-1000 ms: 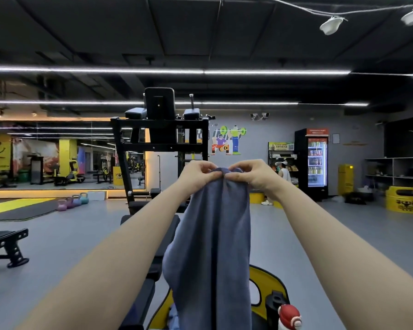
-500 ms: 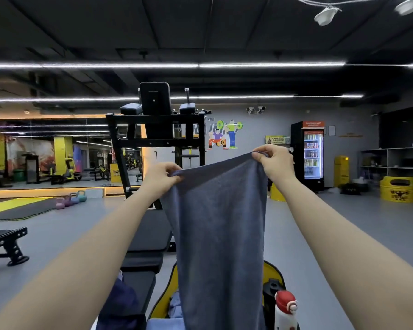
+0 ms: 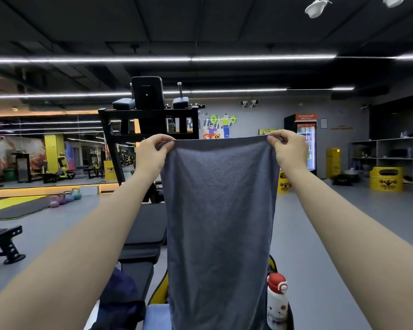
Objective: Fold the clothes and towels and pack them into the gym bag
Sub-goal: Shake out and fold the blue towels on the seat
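A grey towel (image 3: 218, 222) hangs flat and stretched in front of me at chest height. My left hand (image 3: 152, 154) pinches its top left corner and my right hand (image 3: 287, 151) pinches its top right corner, arms held out. Below the towel a yellow and black gym bag (image 3: 159, 292) shows only at its edges; most of it is hidden behind the cloth. A dark navy garment (image 3: 119, 298) lies bunched at the bottom left, and a light blue cloth (image 3: 156, 316) lies beside it.
A white bottle with a red cap (image 3: 276, 300) stands in the bag's right side. A black padded workout bench (image 3: 144, 236) runs away from me under the towel. Another bench (image 3: 3, 241) stands at left, kettlebells (image 3: 66, 197) on the floor, a black rack (image 3: 150, 120) ahead.
My hands started together at the towel's top and have pulled apart, spreading it to full width. The top edge has levelled out, and the towel hangs flat.
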